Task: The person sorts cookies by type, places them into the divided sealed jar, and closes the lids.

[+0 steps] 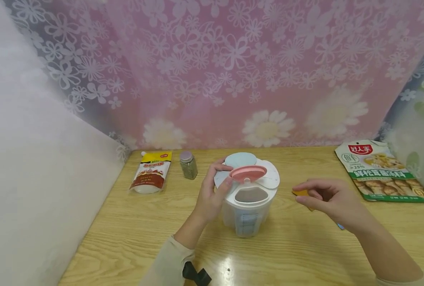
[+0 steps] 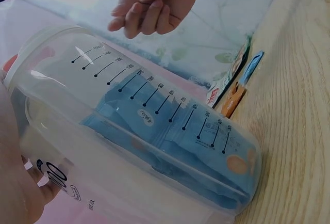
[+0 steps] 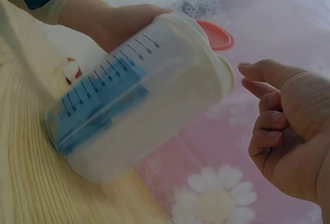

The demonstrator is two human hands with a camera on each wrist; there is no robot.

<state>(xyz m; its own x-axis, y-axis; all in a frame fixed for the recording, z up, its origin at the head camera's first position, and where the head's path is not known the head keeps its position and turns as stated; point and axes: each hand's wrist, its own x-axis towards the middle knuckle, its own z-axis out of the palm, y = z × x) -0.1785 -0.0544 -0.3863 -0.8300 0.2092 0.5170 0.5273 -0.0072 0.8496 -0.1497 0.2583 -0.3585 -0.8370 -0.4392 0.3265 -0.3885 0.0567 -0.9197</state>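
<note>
A clear plastic storage canister [image 1: 247,220] with a white multi-part lid [image 1: 273,174] stands on the table. Its pink flap [image 1: 248,173] is raised over the front spout, while the pale blue cap [image 1: 240,159] lies closed behind. Through the marked wall, blue sachets [image 2: 149,113] show inside the front compartment. My left hand [image 1: 212,192] grips the canister near the top on its left side, fingertips close to the flap. To the right of the canister, my right hand [image 1: 335,200] hovers with loosely bent fingers and nothing in it. An orange and blue packet [image 2: 237,95] lies on the table, partly behind that hand in the head view.
At the back left are a spouted pouch [image 1: 151,172] and a small spice jar [image 1: 188,165] with a purple cap. A green and white mushroom seasoning bag [image 1: 387,171] lies at the right. Flowered cloth [image 1: 233,79] hangs behind the wooden table [image 1: 126,242].
</note>
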